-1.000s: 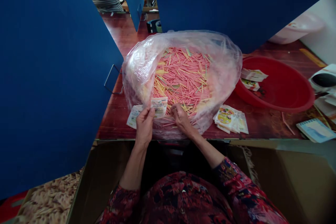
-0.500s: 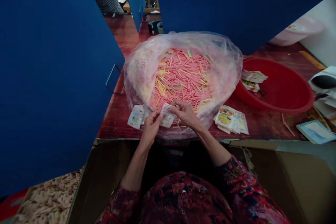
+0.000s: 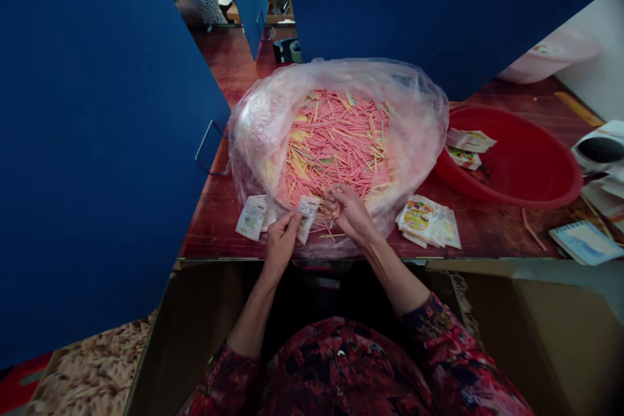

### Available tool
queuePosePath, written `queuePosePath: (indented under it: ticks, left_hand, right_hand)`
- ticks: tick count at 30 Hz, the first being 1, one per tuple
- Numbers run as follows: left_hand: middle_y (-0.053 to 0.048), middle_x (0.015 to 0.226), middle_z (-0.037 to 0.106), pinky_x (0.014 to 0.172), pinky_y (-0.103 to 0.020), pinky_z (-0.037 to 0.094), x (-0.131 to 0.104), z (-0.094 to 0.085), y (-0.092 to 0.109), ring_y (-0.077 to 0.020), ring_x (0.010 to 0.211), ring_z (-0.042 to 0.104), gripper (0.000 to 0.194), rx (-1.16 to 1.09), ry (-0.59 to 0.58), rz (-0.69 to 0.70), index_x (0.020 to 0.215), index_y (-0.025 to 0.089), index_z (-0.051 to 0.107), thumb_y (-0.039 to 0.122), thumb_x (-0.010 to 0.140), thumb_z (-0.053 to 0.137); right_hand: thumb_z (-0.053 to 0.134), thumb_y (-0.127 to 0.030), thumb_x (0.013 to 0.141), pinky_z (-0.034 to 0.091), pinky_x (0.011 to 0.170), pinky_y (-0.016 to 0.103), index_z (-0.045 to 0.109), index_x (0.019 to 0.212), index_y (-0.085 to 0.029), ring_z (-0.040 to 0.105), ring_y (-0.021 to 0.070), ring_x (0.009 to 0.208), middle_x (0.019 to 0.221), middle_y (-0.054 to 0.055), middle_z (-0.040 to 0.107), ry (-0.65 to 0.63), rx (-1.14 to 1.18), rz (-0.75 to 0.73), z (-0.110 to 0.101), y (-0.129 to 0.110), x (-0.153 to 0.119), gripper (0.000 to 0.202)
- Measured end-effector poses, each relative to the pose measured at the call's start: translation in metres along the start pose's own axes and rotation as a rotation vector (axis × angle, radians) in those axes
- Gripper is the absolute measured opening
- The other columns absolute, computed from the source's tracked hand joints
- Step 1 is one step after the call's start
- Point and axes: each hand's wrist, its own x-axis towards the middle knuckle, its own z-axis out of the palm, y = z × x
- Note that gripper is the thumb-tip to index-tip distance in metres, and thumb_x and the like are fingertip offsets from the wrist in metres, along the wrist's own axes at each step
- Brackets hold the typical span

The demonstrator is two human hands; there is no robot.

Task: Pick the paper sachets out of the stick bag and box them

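My left hand (image 3: 283, 234) pinches a small printed paper packet (image 3: 308, 214) by its left edge, at the front of the sack. Just to the right, my right hand (image 3: 355, 216) is curled with its palm side toward the packet; a bit of pink stick shows at its fingers, though how many it holds is hidden. Behind both hands a clear plastic sack (image 3: 419, 104) gapes, full of thin sticks (image 3: 341, 143), mostly pink with some yellow and green. More packets (image 3: 251, 217) lie left of my left hand.
A pile of printed packets (image 3: 429, 221) lies right of the sack. Beyond it stands a red basin (image 3: 526, 156) with a few packets inside. A small spiral notepad (image 3: 587, 242) rests near the right edge. Blue panels (image 3: 107, 143) wall in the left and back.
My right hand has come off the packet and its fingers have curled in beside it. The packet now hangs more upright from my left hand alone.
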Motion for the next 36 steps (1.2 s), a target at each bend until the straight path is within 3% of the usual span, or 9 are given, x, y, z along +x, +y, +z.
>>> queuePosePath:
  ticks: [2, 5, 11, 14, 22, 28, 33, 36]
  left_hand:
    - [-0.004, 0.093, 0.078, 0.081, -0.03, 0.052, -0.001, -0.001, -0.002, -0.0198, 0.086, 0.067, 0.036, -0.01, -0.039, -0.007, 0.102, 0.016, 0.08, 0.045, 0.087, 0.063]
    - [-0.005, 0.099, 0.079, 0.086, -0.034, 0.053, -0.003, 0.0, -0.005, -0.0227, 0.093, 0.069, 0.038, -0.037, -0.111, -0.024, 0.105, 0.017, 0.08, 0.046, 0.085, 0.067]
    - [-0.005, 0.1, 0.079, 0.095, -0.036, 0.053, -0.006, 0.006, -0.002, -0.023, 0.096, 0.071, 0.031, -0.143, -0.106, -0.039, 0.101, 0.02, 0.081, 0.042, 0.081, 0.074]
    - [-0.004, 0.099, 0.079, 0.094, -0.035, 0.053, -0.006, 0.007, -0.001, -0.0227, 0.096, 0.07, 0.028, -0.174, -0.101, -0.03, 0.099, 0.021, 0.082, 0.04, 0.08, 0.076]
    - [-0.005, 0.103, 0.078, 0.096, -0.036, 0.051, -0.007, 0.008, -0.004, -0.0223, 0.099, 0.068, 0.025, -0.103, -0.109, 0.096, 0.104, 0.023, 0.081, 0.037, 0.086, 0.071]
    - [-0.004, 0.101, 0.078, 0.09, -0.033, 0.052, -0.009, 0.015, -0.003, -0.0215, 0.095, 0.069, 0.029, -0.157, -0.036, 0.017, 0.104, 0.02, 0.081, 0.041, 0.087, 0.069]
    - [-0.003, 0.091, 0.078, 0.082, -0.03, 0.053, -0.009, 0.021, -0.004, -0.0183, 0.084, 0.067, 0.033, -0.212, -0.008, -0.057, 0.103, 0.019, 0.08, 0.045, 0.088, 0.068]
    - [-0.003, 0.091, 0.078, 0.082, -0.029, 0.053, -0.007, 0.023, -0.002, -0.0176, 0.083, 0.068, 0.033, -0.255, 0.025, -0.053, 0.103, 0.019, 0.08, 0.046, 0.086, 0.07]
  right_hand:
    - [0.073, -0.026, 0.079, 0.043, 0.053, 0.022, 0.045, 0.079, -0.023, 0.046, 0.0091, 0.055, 0.067, -0.006, 0.049, 0.027, 0.054, -0.058, -0.003, -0.005, 0.002, 0.029]
    - [0.07, -0.031, 0.085, 0.047, 0.055, 0.024, 0.042, 0.082, -0.025, 0.055, 0.0117, 0.061, 0.071, -0.005, 0.053, 0.044, 0.039, -0.178, 0.003, -0.013, 0.001, 0.029]
    - [0.063, -0.044, 0.089, 0.049, 0.065, 0.027, 0.041, 0.086, -0.026, 0.059, 0.0133, 0.067, 0.069, -0.006, 0.045, 0.055, -0.142, -0.382, 0.031, -0.016, -0.004, 0.029]
    - [0.059, -0.048, 0.091, 0.049, 0.065, 0.027, 0.042, 0.089, -0.026, 0.058, 0.0128, 0.066, 0.07, -0.006, 0.045, 0.068, -0.239, -0.392, 0.035, -0.01, -0.004, 0.028]
    - [0.056, -0.045, 0.095, 0.045, 0.061, 0.024, 0.047, 0.091, -0.025, 0.054, 0.0116, 0.063, 0.072, -0.005, 0.052, -0.053, -0.328, -0.361, 0.03, -0.001, -0.009, 0.022]
    - [0.053, -0.047, 0.096, 0.039, 0.056, 0.025, 0.048, 0.093, -0.025, 0.047, 0.0118, 0.059, 0.085, -0.001, 0.066, -0.053, -0.43, -0.303, 0.033, 0.003, -0.018, 0.023]
    - [0.054, -0.043, 0.096, 0.046, 0.082, 0.03, 0.056, 0.093, -0.023, 0.058, 0.0172, 0.09, 0.108, 0.005, 0.067, -0.102, -0.511, -0.334, 0.027, 0.007, -0.022, 0.021]
    - [0.063, -0.038, 0.09, 0.045, 0.095, 0.033, 0.056, 0.107, -0.024, 0.057, 0.0201, 0.109, 0.122, 0.007, 0.061, -0.123, -0.57, -0.37, 0.022, 0.007, -0.024, 0.023]
